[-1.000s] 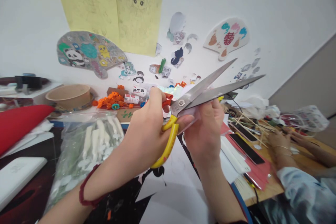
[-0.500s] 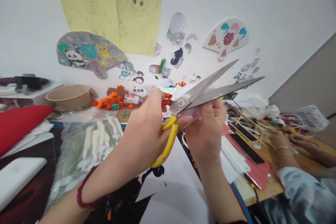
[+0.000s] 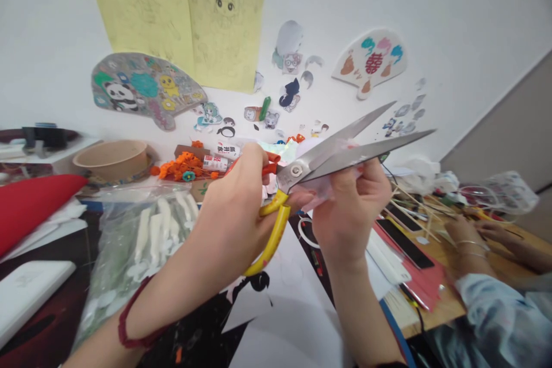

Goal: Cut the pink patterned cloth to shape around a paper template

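Note:
My left hand is closed on a large pair of scissors, with one yellow handle loop and orange-red on the other side. The two steel blades point up to the right and stand apart. Behind the lower blade, my right hand pinches a thin, pale pinkish piece of paper or film. Part of that piece is hidden by the blades and fingers, so its shape cannot be told. White sheets lie on the dark table below both hands.
On the left lie a clear bag of white and green pieces, a tan bowl and a white box. Orange flowers sit by the wall. Another person's hands work among thin sticks at right, near a black phone.
My right hand has shifted right and slightly down, its fingers curling more, and more of the pinkish piece shows. The scissors stay nearly in place with their blades still apart.

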The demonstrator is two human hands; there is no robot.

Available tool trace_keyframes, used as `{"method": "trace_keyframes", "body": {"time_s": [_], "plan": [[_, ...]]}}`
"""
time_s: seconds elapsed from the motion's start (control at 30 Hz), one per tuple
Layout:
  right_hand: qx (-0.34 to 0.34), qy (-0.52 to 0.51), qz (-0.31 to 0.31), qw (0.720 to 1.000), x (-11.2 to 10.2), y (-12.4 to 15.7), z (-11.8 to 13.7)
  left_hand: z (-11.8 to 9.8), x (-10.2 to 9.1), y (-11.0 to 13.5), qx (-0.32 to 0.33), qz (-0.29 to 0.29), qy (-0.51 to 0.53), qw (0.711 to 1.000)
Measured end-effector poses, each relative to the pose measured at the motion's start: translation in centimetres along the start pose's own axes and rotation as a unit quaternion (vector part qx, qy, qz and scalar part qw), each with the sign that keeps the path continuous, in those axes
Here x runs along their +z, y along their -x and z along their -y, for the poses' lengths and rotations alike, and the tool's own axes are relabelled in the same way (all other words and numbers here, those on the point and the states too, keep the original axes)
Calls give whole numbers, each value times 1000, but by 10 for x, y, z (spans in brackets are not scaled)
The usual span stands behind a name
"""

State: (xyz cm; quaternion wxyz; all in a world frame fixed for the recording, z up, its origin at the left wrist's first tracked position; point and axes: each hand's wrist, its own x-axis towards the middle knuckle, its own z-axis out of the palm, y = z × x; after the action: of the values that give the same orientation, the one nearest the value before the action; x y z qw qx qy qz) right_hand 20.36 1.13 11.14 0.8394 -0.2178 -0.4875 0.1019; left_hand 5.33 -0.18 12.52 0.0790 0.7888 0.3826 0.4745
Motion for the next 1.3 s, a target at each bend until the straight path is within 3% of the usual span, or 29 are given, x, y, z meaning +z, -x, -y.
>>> {"method": "trace_keyframes", "body": {"time_s": [0.3,0.93,1.3], "plan": [[-89,93,11,992,-6,-7,11,3,-2,0,7,0,-5,1000],[-100,118,42,987,-15,-12,20,2,-5,0,7,17,-5,1000],[-105,96,59,988,-18,-16,22,-3,-7,-1,-25,28,-7,999]]}}
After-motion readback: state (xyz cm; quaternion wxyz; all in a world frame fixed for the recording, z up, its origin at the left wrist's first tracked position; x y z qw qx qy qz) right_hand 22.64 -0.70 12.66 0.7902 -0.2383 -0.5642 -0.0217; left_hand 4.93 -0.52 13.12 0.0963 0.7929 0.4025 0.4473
